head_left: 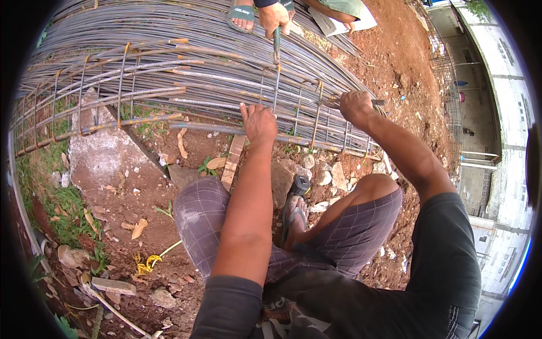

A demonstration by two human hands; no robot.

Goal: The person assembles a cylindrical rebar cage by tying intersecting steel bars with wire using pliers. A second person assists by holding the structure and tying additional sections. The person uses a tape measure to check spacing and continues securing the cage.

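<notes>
A long cage of rusty steel bars [152, 118] tied with square stirrups [121, 85] lies across in front of me. My left hand [259, 121] is closed round the near side of the cage, at a steel bar beside an upright stirrup [276, 87]. Further right, my right hand [357, 107] grips a dark metal hand tool [328, 103] whose narrow end points left over the bars. Its exact kind is unclear, as my fingers cover the middle. Across from me, another person's hand [274, 17] holds a green-handled tool [276, 42] against the top of that upright stirrup.
Many loose steel rods [101, 25] lie beyond the cage. A concrete slab [113, 147] sits under its left part, with a brick [232, 161] near my left knee. Stones [324, 178] lie by my sandalled foot [294, 213]. A building [477, 85] stands at the right.
</notes>
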